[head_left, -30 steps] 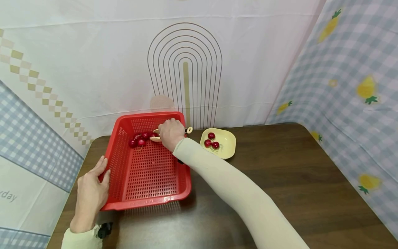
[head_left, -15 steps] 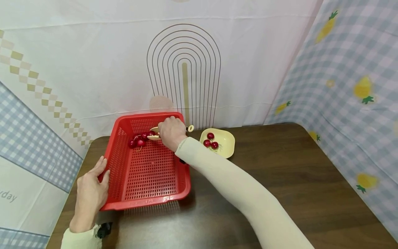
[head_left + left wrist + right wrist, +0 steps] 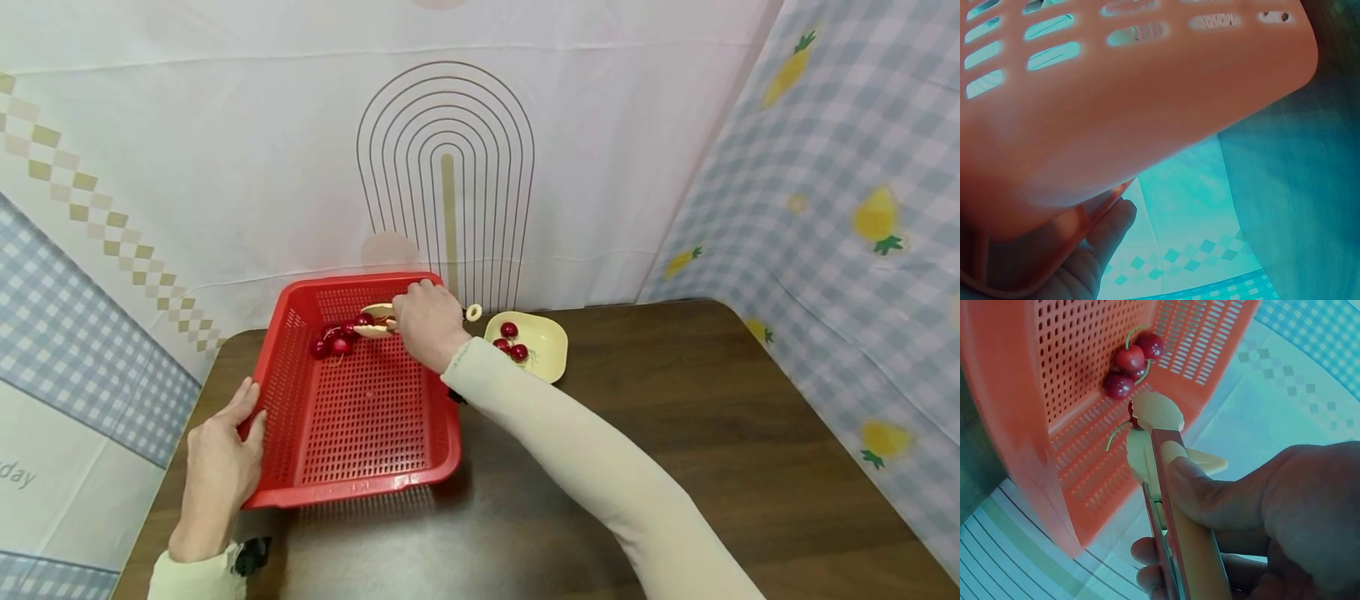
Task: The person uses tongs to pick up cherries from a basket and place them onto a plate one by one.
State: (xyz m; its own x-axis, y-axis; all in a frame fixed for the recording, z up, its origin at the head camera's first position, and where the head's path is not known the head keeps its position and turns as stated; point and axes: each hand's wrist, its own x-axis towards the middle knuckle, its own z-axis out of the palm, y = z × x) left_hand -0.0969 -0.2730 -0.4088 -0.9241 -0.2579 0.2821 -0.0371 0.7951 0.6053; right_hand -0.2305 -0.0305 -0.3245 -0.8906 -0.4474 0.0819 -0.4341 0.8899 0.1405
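A red plastic basket [image 3: 360,417] with slotted walls holds several dark red cherries [image 3: 341,345] in its far left part. My left hand [image 3: 221,462] grips the basket's left rim, the thumb on the inner side. In my right hand [image 3: 429,325], above the basket's far right part, I hold cream-colored tongs [image 3: 1188,531] with scalloped heads. One cherry [image 3: 1133,415] with a green stem shows at the tong heads, mostly hidden behind them; whether it is firmly pinched cannot be told. The other cherries [image 3: 1130,358] lie just beyond the tongs.
A small pale yellow bowl [image 3: 553,346] with 3 cherries [image 3: 519,353] stands right of the basket, partly behind my right sleeve. Both are on a dark wooden table [image 3: 675,433]. A white patterned cloth [image 3: 600,167] hangs behind, and checked cloth [image 3: 832,275] at the right.
My right hand has drawn slightly to the right with the tongs, and more of the tong heads shows. The left hand and the basket have hardly moved.
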